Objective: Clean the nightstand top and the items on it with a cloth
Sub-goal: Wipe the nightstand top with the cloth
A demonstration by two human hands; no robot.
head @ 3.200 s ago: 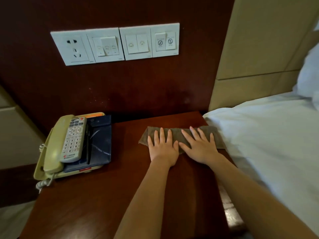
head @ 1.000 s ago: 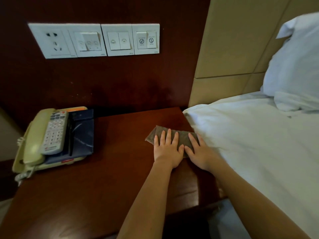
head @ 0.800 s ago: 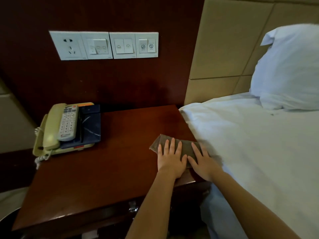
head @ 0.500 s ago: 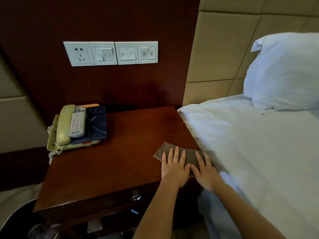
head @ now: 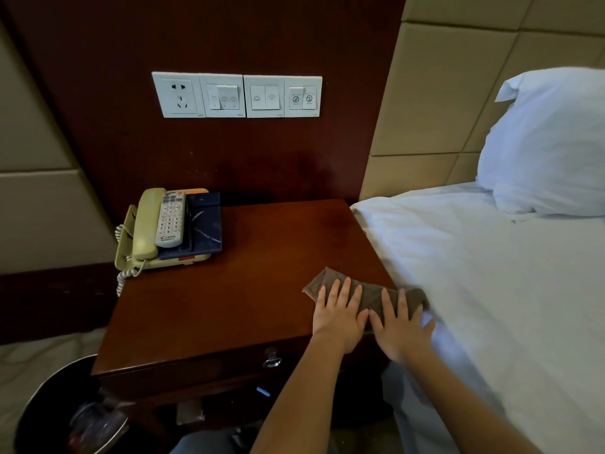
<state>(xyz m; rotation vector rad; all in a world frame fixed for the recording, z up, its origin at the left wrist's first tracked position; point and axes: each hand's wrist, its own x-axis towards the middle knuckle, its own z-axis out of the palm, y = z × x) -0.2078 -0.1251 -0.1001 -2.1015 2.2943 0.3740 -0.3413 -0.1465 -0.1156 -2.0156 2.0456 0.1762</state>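
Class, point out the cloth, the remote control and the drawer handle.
cloth (head: 371,294): head view, its exposed middle
remote control (head: 170,221): head view, its keypad
drawer handle (head: 271,360): head view, its metal ring

You can read no words. Remote: red logo near lower end, letters too small. Rightmost switch plate: two round symbols, captions illegible. Neighbouring switch plate: lamp-like icons.

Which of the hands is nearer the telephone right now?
Left. The left hand presses the cloth to the right of the telephone; the right hand lies farther right, by the bed.
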